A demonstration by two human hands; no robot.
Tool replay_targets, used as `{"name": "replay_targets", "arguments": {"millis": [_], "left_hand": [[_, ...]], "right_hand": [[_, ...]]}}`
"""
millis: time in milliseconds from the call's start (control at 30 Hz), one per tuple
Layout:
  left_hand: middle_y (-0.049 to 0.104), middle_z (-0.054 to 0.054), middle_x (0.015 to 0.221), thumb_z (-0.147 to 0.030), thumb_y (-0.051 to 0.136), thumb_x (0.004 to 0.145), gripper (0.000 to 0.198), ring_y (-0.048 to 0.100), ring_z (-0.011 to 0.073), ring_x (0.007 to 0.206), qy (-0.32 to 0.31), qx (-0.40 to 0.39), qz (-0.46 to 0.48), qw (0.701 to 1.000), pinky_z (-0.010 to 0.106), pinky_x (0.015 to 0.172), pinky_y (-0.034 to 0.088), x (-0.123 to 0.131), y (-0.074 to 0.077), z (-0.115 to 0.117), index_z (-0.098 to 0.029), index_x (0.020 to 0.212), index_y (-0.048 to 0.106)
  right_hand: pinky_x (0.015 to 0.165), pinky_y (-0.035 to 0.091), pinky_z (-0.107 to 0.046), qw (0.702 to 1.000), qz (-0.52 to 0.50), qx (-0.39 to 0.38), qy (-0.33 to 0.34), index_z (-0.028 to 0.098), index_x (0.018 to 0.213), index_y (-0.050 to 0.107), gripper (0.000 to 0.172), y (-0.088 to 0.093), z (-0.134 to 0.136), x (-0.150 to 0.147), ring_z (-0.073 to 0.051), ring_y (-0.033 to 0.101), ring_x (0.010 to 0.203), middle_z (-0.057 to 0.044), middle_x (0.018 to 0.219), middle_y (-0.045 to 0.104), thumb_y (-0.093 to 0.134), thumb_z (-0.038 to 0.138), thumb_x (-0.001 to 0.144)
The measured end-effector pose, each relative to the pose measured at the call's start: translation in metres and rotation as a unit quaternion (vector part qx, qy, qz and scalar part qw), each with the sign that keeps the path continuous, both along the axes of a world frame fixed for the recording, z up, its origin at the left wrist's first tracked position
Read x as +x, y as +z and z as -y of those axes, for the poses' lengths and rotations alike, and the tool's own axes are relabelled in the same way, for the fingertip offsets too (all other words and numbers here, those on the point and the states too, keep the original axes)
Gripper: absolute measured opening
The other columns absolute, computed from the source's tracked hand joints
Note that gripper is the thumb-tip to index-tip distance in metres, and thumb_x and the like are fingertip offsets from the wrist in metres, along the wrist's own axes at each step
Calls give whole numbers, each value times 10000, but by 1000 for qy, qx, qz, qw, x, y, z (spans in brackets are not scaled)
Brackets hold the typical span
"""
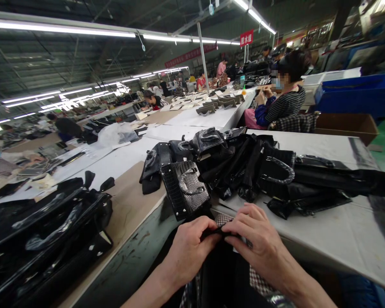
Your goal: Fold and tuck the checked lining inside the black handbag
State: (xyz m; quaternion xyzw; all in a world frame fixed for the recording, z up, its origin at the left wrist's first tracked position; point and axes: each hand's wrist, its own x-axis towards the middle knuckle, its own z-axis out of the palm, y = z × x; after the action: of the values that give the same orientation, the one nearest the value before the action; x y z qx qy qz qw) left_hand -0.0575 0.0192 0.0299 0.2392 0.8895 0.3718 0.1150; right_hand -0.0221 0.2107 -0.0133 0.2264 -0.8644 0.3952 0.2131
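Observation:
Black fabric (224,269) hangs down in front of my lap, its top edge pinched between both hands. My left hand (191,241) grips that edge with thumb and fingers pressed together. Close beside it, my right hand (258,233) pinches the same edge. Whether the fabric belongs to a bag cannot be made out. Just beyond my hands, a black crocodile-pattern handbag (186,190) leans at the table edge, its handle wrapped in clear plastic. Another black handbag (277,169) lies to the right among several more in a heap.
More black bags (51,231) stand in rows at the left. A white table (327,218) extends to the right. A co-worker (285,98) sits beyond it, near a blue bin (356,94) and a cardboard box (346,126). Clear plastic (115,134) lies on the left table.

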Motion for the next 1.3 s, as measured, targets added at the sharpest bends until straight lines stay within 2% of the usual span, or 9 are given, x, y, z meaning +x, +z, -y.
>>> {"name": "replay_targets", "arguments": {"millis": [167,333,500,967,1100,1300], "left_hand": [[654,-37,837,-202,616,881,50,583,140,773,-5,4,-2,1000,237,707,398,1,-1,1,-208,894,664],[645,-38,824,-186,624,870,48,575,140,764,-7,-5,-2,1000,240,704,393,1,0,2,-208,885,664],[648,-42,837,-179,628,864,57,579,137,779,-5,0,0,1000,238,722,398,0,1,0,-210,893,666],[646,-35,825,-186,634,856,42,573,143,767,-8,-3,1,1000,248,715,399,-1,2,1,-200,883,664],[654,-30,831,-187,634,855,44,583,146,773,-7,-1,0,1000,246,718,408,-1,2,1,-200,879,668],[670,-18,847,-155,621,848,80,599,155,790,1,5,-1,1000,246,735,423,1,5,0,-198,887,675]], "right_hand": [[1043,269,-504,999,26,17,8,283,974,634,231,7,-2,0,-192,502,898,51,818,634,689,107,835],[1070,230,-501,999,41,25,7,234,828,601,191,16,-3,-2,-180,512,882,60,762,624,717,87,793],[1068,232,-489,998,47,27,7,227,813,587,212,18,-5,-3,-176,513,876,58,754,617,732,77,772],[1034,262,-481,998,46,29,10,218,792,565,171,12,-5,-5,-178,505,868,46,763,602,688,107,830],[1025,288,-486,999,34,34,-11,208,793,549,166,12,-2,-1,-188,496,871,30,770,601,679,114,834],[1069,243,-533,996,13,65,-54,216,761,541,178,13,3,1,-196,520,860,33,761,606,695,153,824]]}}
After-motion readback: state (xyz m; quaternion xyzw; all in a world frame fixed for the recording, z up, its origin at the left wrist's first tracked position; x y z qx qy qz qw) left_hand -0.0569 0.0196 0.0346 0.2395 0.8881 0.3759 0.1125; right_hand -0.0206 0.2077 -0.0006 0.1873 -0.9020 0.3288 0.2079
